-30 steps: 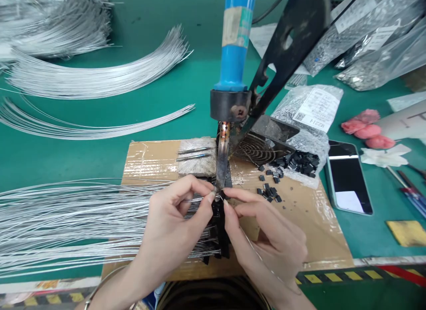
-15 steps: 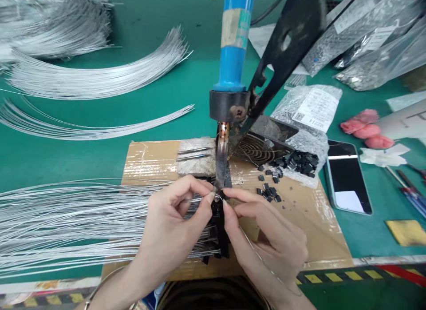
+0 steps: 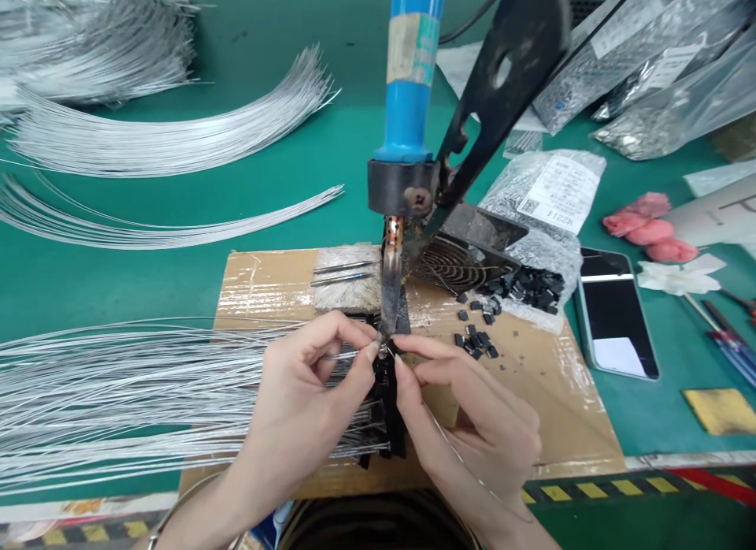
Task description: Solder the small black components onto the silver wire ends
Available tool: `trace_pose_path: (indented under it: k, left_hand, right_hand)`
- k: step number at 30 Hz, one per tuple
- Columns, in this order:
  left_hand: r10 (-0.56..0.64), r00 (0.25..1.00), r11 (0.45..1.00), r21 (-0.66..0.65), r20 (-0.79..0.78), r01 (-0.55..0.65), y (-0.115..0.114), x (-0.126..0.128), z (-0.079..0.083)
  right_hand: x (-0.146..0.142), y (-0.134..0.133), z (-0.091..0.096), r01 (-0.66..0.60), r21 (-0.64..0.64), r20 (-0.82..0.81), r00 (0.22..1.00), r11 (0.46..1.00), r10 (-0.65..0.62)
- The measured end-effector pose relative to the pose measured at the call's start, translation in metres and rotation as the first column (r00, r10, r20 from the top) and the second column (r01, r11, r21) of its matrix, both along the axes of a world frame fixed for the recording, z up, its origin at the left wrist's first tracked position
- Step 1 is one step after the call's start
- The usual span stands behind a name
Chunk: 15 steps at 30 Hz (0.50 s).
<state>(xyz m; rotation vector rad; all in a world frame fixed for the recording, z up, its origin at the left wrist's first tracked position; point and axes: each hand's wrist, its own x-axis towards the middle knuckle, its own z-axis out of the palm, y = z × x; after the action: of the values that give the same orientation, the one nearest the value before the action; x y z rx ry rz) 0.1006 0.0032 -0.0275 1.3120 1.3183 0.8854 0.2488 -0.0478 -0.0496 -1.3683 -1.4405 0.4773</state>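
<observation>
A blue-handled soldering iron (image 3: 407, 101) hangs tip-down in a black clamp, its tip (image 3: 390, 306) just above my fingertips. My left hand (image 3: 313, 392) is closed in a pinch on a thin grey-white wire at the left of the tip. Opposite it, my right hand (image 3: 472, 416) pinches a thin strand of solder wire (image 3: 452, 447), which runs back across the palm towards the wrist. A small shiny spot shows between the fingertips. Below them lies a black strip-like holder (image 3: 387, 412), with many wires (image 3: 147, 400) spreading left from it, partly under my left hand.
Bundled wires (image 3: 171, 144) lie at the back left. A cardboard sheet (image 3: 567, 408) bears a pad with two metal tools (image 3: 346, 278), a coil stand (image 3: 452, 262) and small black pieces (image 3: 476, 341). A phone (image 3: 617, 314), plastic bags (image 3: 555, 187) and a yellow sponge (image 3: 720, 410) are at right.
Both hands hold nearly the same pose at the iron's tip. The iron's upper part appears slightly further left, along with a small shift of the whole view.
</observation>
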Motion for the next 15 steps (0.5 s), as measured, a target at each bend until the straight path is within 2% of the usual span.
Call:
trace_pose_path:
  k: [6,15]
  left_hand:
    - [0.009,0.996,1.000,0.026,-0.085,-0.007,-0.0020,0.0000,-0.0010]
    - [-0.007,0.995,0.999,0.030,-0.097,0.010,-0.0047,-0.0024,-0.0022]
  right_hand:
    - [-0.0001,0.0000,-0.0002,0.008,0.011,0.004,1.000,1.000,-0.008]
    - [-0.0008,-0.0011,0.0008,0.018,0.010,0.013,1.000,1.000,-0.018]
